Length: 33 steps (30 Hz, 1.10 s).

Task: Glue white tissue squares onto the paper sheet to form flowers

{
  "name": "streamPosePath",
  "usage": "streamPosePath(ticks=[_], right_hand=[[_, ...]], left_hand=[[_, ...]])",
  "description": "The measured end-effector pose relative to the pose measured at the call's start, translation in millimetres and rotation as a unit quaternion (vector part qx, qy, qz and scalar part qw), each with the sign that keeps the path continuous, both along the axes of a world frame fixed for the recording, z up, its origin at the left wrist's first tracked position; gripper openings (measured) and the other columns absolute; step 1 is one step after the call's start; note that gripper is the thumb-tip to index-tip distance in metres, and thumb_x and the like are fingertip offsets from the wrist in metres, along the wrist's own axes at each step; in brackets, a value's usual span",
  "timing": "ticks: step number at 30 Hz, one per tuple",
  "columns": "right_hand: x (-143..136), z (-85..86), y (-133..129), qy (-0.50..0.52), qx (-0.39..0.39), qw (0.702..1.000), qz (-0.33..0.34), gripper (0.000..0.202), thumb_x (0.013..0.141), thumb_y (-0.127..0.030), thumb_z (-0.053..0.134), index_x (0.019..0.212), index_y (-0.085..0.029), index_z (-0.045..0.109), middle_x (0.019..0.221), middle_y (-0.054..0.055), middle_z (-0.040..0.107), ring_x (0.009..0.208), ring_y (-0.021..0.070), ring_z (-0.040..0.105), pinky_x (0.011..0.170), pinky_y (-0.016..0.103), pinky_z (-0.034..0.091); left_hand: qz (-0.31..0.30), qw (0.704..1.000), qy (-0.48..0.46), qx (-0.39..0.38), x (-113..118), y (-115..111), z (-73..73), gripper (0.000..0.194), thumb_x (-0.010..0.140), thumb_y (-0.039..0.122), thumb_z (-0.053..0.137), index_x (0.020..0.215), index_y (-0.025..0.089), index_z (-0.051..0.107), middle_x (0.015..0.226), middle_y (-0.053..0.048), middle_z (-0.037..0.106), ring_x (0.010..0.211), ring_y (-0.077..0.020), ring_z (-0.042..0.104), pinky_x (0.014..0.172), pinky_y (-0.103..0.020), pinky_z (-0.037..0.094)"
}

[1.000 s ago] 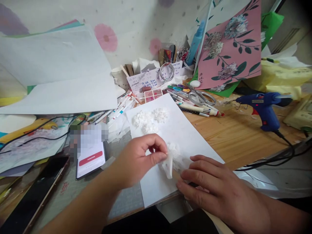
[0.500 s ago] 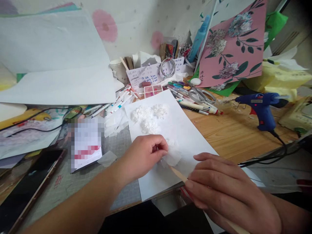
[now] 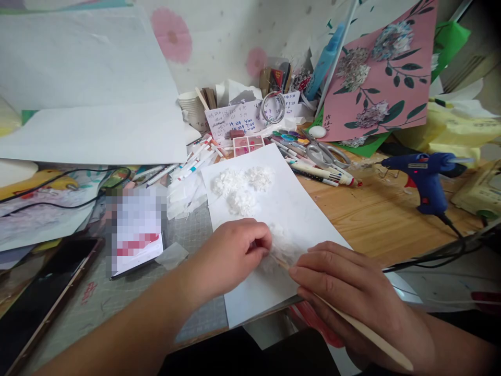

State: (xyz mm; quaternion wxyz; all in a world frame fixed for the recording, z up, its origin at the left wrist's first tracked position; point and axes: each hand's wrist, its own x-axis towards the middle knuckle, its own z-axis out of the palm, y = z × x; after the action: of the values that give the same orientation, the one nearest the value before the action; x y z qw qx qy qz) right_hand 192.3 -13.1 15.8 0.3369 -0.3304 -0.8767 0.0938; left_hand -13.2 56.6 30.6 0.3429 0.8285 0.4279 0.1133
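While both hands work the tissue piece (image 3: 279, 245) on the white sheet (image 3: 301, 214):
The left hand (image 3: 235, 256) pinches it, the right hand (image 3: 352, 292) pinches a wooden stick (image 3: 352, 324); best to press gently.

Thin wooden stick (image 3: 352, 324), long, pale tan, lies slanted, tip on crumpled white tissue piece (image 3: 279, 245). Tissue sits flat on white paper sheet (image 3: 301, 209), nr front edge.

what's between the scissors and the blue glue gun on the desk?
Head view: mostly bare wooden desk between scissors and glue gun, plus small pale scraps near the gun's nozzle.
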Motion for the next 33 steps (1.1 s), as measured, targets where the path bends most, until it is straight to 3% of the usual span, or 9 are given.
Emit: streamPosePath(ticks=[7,11,16,23,28,33], right_hand=[[0,-1.9,-3,0.013,-0.074,0.997,0.016,0.022,0.087,-0.006,0.051,0.108,-0.012,0.056,0.091,0.009,0.061,0.078,0.0179,0.054,0.063,0.031,0.046],[1,-2.5,-4,-0.012,-0.119,0.992,0.033,0.02,0.087,-0.009,0.052,0.106,-0.013,0.055,0.095,0.009,0.06,0.081,0.0185,0.053,0.066,0.032,0.046],[1,-1.5,0,-0.019,-0.093,0.995,0.035,0.022,0.09,-0.011,0.049,0.11,-0.013,0.057,0.092,0.009,0.062,0.082,0.0189,0.056,0.068,0.033,0.048],[10,9.7,-6,0.046,0.068,0.996,-0.038,0.016,0.088,-0.01,0.051,0.097,-0.012,0.063,0.085,0.008,0.069,0.09,0.0188,0.063,0.079,0.03,0.052],[10,16.6,-5,0.042,0.059,0.995,-0.07,0.015,0.088,-0.01,0.05,0.092,-0.014,0.063,0.083,0.009,0.07,0.081,0.0173,0.066,0.067,0.025,0.055],[6,8.0,-2,0.062,-0.005,0.996,-0.072,0.023,0.084,-0.007,0.052,0.102,-0.017,0.062,0.087,0.007,0.068,0.078,0.0174,0.065,0.065,0.028,0.054]], left_hand=[[-0.009,1.0,0.015,-0.01,-2,-1,2.0,0.015,0.074,0.006,0.051,0.071,0.019,0.057,0.068,0.005,0.057,0.063,-0.0092,0.05,0.059,-0.021,0.035],[0.006,0.999,0.015,-0.029,-2,-2,2.0,0.016,0.074,0.01,0.054,0.082,0.022,0.061,0.069,0.006,0.058,0.062,-0.0097,0.051,0.058,-0.021,0.036],[-0.019,1.0,0.019,-0.007,-1,-2,3.0,0.015,0.074,0.009,0.054,0.077,0.021,0.062,0.075,0.004,0.057,0.069,-0.0105,0.053,0.062,-0.022,0.037],[-0.058,0.997,0.047,0.005,-8,3,9.9,0.015,0.073,0.008,0.053,0.069,0.02,0.062,0.074,0.003,0.055,0.067,-0.0095,0.052,0.059,-0.021,0.036],[-0.007,1.0,0.024,0.002,-7,1,11.7,0.007,0.074,0.013,0.059,0.074,0.019,0.061,0.074,0.004,0.058,0.068,-0.01,0.055,0.062,-0.022,0.039],[0.015,1.0,0.019,0.016,0,-3,3.7,0.007,0.076,0.018,0.062,0.081,0.021,0.064,0.075,0.003,0.059,0.07,-0.0119,0.055,0.064,-0.024,0.038]])
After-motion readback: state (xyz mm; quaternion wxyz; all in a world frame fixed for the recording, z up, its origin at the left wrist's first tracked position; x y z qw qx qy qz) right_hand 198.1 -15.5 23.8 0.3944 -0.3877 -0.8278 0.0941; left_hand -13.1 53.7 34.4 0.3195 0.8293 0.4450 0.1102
